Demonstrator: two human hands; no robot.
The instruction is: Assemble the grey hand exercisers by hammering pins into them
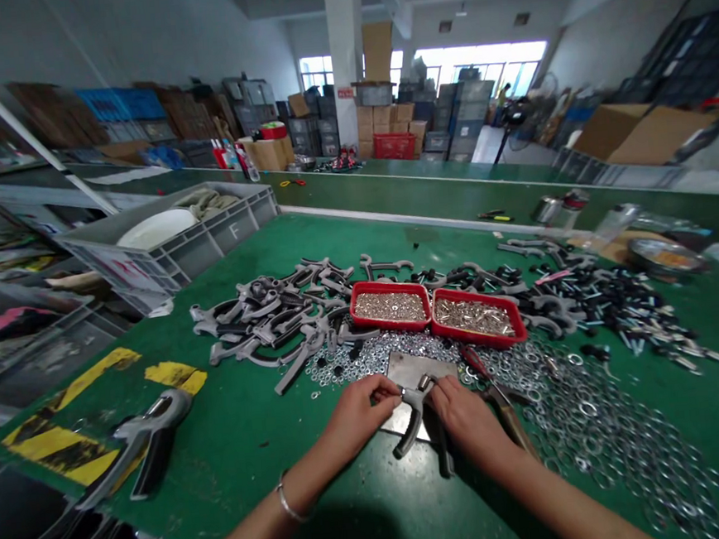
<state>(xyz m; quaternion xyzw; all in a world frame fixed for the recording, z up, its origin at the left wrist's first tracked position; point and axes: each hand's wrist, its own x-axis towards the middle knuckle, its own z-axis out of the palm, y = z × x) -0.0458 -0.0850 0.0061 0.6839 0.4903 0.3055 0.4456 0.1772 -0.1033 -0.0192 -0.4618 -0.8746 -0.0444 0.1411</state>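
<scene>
- I see a green workbench (261,485), with a grey crate (167,243) at its left.
- Loose washers (597,442) spread around a steel plate (412,369).
- Two red trays (434,313) of small hardware sit among grey castings (270,322).
- A single casting (407,425) sits over the plate, between my hands.
- Left hand (355,415) and right hand (467,419) both pinch its top end.

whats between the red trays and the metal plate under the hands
In the head view, loose steel washers lie scattered between the red trays and the metal plate.
</scene>
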